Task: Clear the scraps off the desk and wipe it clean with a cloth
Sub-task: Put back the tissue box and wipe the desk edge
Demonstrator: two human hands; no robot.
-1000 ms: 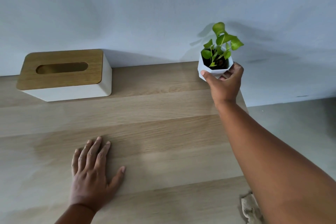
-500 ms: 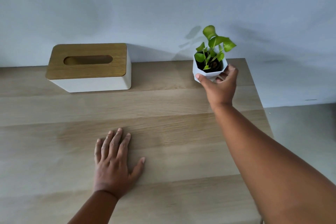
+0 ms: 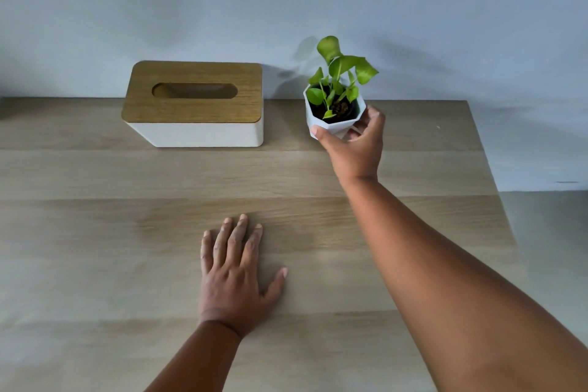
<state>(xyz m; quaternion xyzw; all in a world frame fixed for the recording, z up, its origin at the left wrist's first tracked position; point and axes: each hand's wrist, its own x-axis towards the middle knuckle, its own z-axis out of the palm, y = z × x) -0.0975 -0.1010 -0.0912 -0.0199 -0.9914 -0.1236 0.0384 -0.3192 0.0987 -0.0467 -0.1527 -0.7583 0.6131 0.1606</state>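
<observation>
Fingers of the right hand (image 3: 356,149) are wrapped around the white plant pot (image 3: 331,119) near the table's (image 3: 95,264) back edge, beside the tissue box (image 3: 194,114); the left hand (image 3: 237,277) lies flat, empty. No scraps or cloth show. Apparently tidying up: next, set the pot down upright.

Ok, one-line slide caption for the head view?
Right hand grips potted plant beside tissue box; left hand flat on desk.
</observation>
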